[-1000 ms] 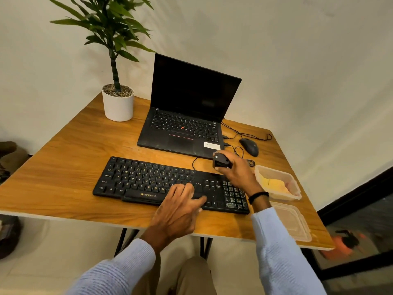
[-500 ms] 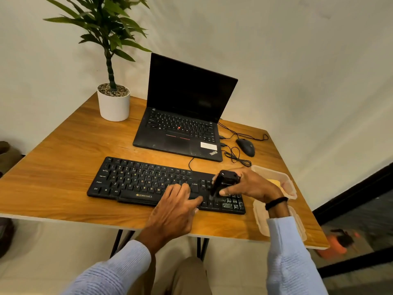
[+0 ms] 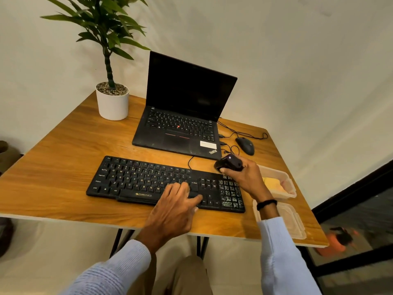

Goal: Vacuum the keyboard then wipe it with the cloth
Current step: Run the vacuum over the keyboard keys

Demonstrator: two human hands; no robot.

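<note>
Head view: keyboard lay along the counter's near edge. Our right grip curled round the small black vacuum at the keyboard's far right corner. Left grip lay flat, fingers straight, on the keys. We judged this the vacuuming step. Next move: sweep leftward along the rows. The yellow cloth lay in a tub by the counter's right edge.

Vacuum back at keyboard rear edge
</note>
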